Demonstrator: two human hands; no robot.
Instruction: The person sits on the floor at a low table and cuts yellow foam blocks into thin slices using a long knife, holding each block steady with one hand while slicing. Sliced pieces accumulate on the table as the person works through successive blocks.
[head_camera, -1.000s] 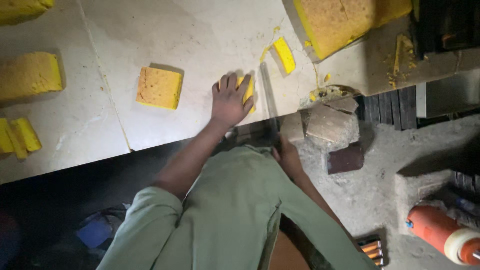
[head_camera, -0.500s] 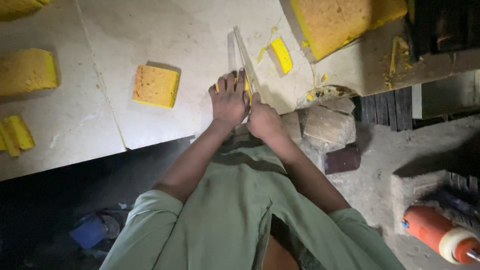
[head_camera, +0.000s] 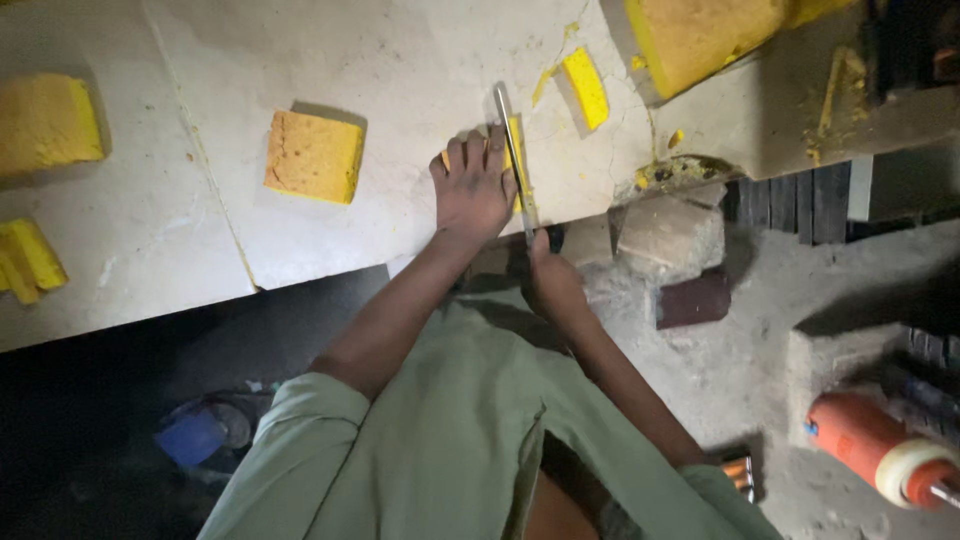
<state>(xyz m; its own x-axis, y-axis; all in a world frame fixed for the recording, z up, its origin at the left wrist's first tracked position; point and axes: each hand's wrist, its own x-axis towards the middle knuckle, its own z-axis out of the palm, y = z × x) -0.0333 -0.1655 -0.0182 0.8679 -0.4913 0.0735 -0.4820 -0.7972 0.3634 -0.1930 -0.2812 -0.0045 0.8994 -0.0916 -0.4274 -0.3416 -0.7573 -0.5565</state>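
My left hand (head_camera: 472, 188) lies flat on a yellow foam piece (head_camera: 514, 150) near the front edge of the pale worktable (head_camera: 420, 60); most of the piece is hidden under the fingers. My right hand (head_camera: 552, 280) grips the handle of a long knife (head_camera: 512, 150). Its blade runs along the right side of my left fingers, against the foam. A cut square foam block (head_camera: 314, 156) lies to the left of my left hand.
A thin foam strip (head_camera: 585, 87) and a big foam slab (head_camera: 700, 35) lie at the back right. More foam blocks (head_camera: 45, 120) and strips (head_camera: 30, 260) sit at the left. Bricks (head_camera: 670, 235) and an orange cylinder (head_camera: 880, 450) are on the floor at right.
A second ago only my left hand pressed the foam. My right hand then came up with the knife, and the blade now lies further along the foam.
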